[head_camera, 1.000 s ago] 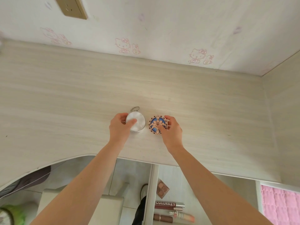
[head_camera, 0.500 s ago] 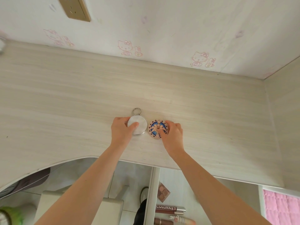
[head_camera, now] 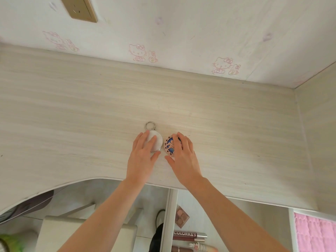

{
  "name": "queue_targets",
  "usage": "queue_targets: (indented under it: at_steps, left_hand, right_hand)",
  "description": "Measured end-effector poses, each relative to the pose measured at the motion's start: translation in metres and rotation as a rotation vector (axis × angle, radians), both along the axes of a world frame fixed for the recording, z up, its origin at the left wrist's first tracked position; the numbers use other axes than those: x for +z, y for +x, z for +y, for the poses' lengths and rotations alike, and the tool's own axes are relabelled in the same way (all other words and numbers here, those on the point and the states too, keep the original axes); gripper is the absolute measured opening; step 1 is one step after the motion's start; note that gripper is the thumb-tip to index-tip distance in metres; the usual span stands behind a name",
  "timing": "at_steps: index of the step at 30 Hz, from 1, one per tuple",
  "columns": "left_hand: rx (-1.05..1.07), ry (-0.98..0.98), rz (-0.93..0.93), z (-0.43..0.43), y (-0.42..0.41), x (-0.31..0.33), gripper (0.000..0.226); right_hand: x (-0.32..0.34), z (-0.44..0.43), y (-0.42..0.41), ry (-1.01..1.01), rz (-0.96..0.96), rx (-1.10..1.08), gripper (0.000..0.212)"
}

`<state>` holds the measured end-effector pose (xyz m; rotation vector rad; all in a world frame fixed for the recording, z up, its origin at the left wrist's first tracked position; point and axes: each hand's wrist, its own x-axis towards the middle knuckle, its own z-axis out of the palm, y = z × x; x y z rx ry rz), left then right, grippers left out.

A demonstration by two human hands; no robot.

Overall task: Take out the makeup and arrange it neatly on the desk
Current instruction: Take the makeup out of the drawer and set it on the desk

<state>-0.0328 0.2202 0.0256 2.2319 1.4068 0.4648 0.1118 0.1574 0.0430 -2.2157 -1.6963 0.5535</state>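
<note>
A round white compact with a metal key ring lies flat on the pale wood desk. Right beside it lies a round pink compact with a blue pattern. My left hand rests flat over the near left part of the white compact, fingers spread. My right hand lies flat over the right half of the pink compact, fingers extended. Neither hand grips anything. Below the desk edge an open drawer holds a small eyeshadow palette and lip gloss tubes.
A wall with cartoon-cat stickers and a socket runs behind the desk. A side panel closes the right end. Below are a pale stool and a pink textured surface at lower right.
Both hands have let go of the compacts and flattened, fingers now spread over them. The two compacts lie side by side on the desk, slightly farther from the edge.
</note>
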Motion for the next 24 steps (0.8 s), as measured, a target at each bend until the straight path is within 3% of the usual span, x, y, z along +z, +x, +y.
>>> queue_targets:
  at_steps: [9, 24]
  left_hand:
    - [-0.057, 0.041, -0.08, 0.016, 0.016, -0.006, 0.044]
    - [-0.083, 0.018, -0.053, 0.063, 0.068, -0.003, 0.043]
  right_hand:
    - [-0.009, 0.013, 0.012, 0.057, -0.023, -0.07, 0.067]
    - [-0.012, 0.056, 0.067, 0.105, -0.056, -0.061, 0.057]
